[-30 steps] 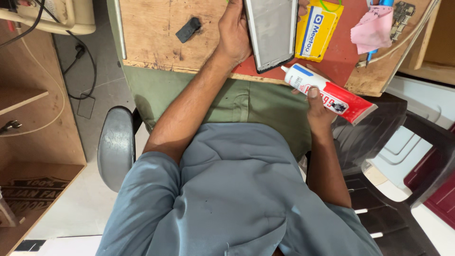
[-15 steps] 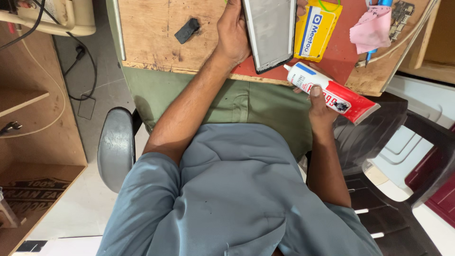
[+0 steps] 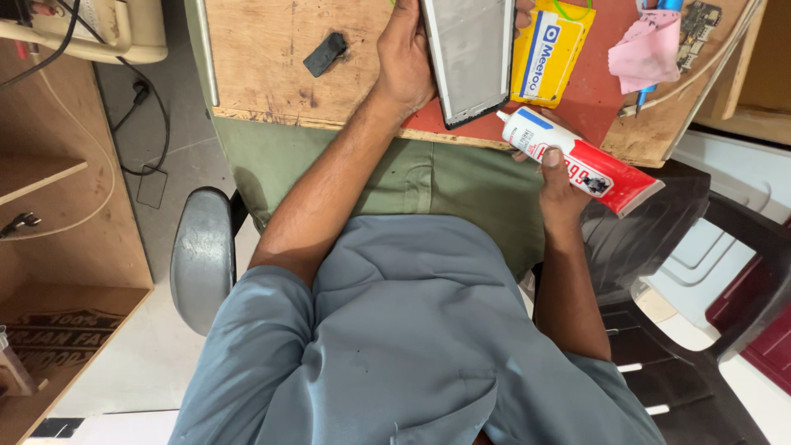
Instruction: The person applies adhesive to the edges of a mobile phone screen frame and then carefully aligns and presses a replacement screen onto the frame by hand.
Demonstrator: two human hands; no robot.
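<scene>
Fingers (image 3: 554,158) wrapped round glue tube (image 3: 577,158), left hand (image 3: 408,58) gripping grey panel (image 3: 468,53)

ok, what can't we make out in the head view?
- Panel: top cut off by the frame's upper edge.
- Left hand: fingertips cut off by the same edge.
- Tube: nozzle tip too small to tell if capped; right hand covers its underside.
- Circuit board: partly behind pink cloth.

The left hand (image 3: 408,58) reached forward, fingers curled in a closed grip; the right hand (image 3: 556,177) stayed low, fist clenched.
</scene>
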